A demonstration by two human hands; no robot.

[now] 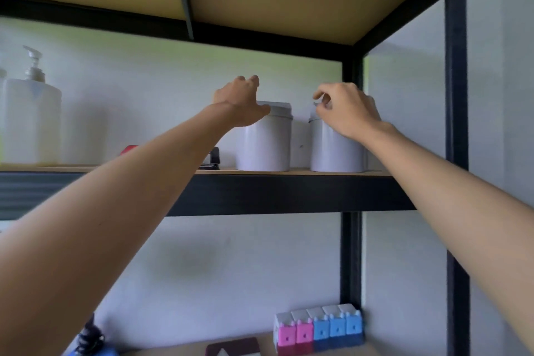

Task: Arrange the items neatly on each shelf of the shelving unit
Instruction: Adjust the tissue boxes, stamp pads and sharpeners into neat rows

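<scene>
Two small white lidded bins stand side by side at the right end of the upper shelf (289, 192). My left hand (241, 100) reaches over the top of the left bin (264, 143), fingers spread and relaxed, its thumb against the lid's edge. My right hand (346, 108) hovers at the top of the right bin (335, 150), its fingers curled loosely by the lid; its palm hides most of that lid. Whether the right fingers pinch the lid is hidden.
A large white pump bottle (30, 121) stands at the shelf's far left. A black stapler-like object (212, 159) and something red (128, 150) lie behind my left forearm. On the lower shelf sit pink and blue small boxes (319, 329). A black upright post (456, 153) bounds the right side.
</scene>
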